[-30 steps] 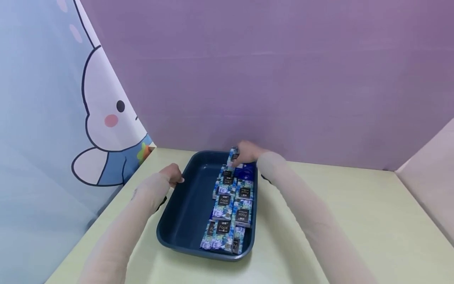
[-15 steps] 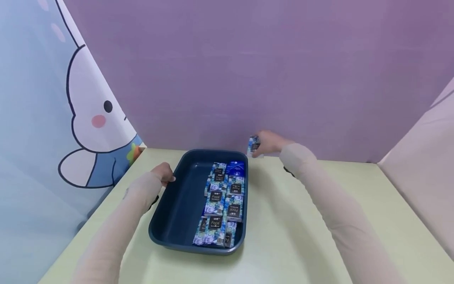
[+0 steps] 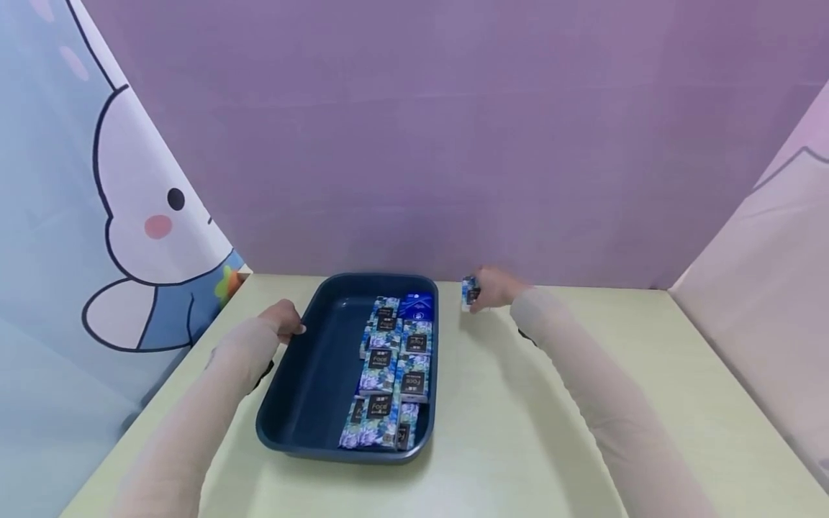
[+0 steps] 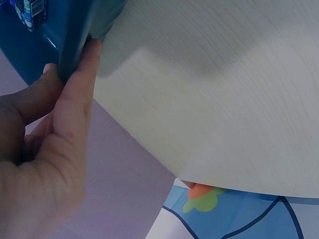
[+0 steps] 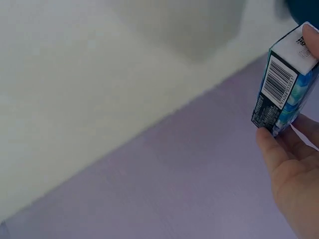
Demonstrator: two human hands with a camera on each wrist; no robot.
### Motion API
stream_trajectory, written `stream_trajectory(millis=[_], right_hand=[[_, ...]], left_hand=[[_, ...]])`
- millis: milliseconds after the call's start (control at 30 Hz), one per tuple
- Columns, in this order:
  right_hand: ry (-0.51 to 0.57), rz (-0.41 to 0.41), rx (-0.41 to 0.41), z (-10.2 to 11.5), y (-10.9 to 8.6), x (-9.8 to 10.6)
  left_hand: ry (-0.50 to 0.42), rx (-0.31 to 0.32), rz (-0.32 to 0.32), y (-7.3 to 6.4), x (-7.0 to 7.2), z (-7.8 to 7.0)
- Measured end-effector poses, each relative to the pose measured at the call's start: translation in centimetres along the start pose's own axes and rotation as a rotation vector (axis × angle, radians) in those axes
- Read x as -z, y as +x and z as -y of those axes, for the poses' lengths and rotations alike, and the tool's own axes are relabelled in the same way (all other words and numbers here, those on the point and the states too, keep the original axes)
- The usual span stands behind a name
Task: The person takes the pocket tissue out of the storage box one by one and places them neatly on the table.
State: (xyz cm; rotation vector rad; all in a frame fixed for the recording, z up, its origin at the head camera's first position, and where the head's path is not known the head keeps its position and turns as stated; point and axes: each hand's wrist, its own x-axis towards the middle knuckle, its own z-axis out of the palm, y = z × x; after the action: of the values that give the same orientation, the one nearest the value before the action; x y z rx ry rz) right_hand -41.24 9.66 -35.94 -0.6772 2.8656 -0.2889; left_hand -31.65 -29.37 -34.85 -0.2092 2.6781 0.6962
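Note:
My left hand [image 3: 281,321] pinches the left rim of a dark blue tray [image 3: 304,381], thumb on the inner side and fingers outside in the left wrist view. To the right of the tray, near the back of the table, my right hand [image 3: 497,288] grips a small flowered tissue pack [image 5: 281,82] between thumb and fingers; its barcode side shows in the right wrist view. Several similar tissue packs [image 3: 378,370] lie in uneven rows along the tray's right half, partly overlapping. A plain blue pack [image 3: 416,306] lies at the tray's far right corner.
The pale table [image 3: 550,403] extends to the right of the tray and in front of it. A purple backdrop [image 3: 453,144] rises along the table's back edge. A cartoon-printed cloth [image 3: 149,216] hangs on the left.
My right hand has carried the tissue pack from above the tray's far right corner out to the right, then lowered it towards the table. My left hand keeps its hold on the rim.

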Motion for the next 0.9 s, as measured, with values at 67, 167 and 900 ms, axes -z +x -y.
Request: stream_trajectory(millis=[67,167,900], right_hand=[[0.007,0.004,0.006,-0.1,0.4,-1.0],[0.027,0.007,0.012,-0.2,0.8,-2.3],[0.106,0.094,-0.088,-1.3,0.8,-5.6]], left_hand=[[-0.014,0.0,0.004,-0.1,0.0,0.2],[-0.074,0.036,0.006,-0.4,-0.1,0.4],[-0.178,0.033,0.015,-2.4,-0.9,0.1]])
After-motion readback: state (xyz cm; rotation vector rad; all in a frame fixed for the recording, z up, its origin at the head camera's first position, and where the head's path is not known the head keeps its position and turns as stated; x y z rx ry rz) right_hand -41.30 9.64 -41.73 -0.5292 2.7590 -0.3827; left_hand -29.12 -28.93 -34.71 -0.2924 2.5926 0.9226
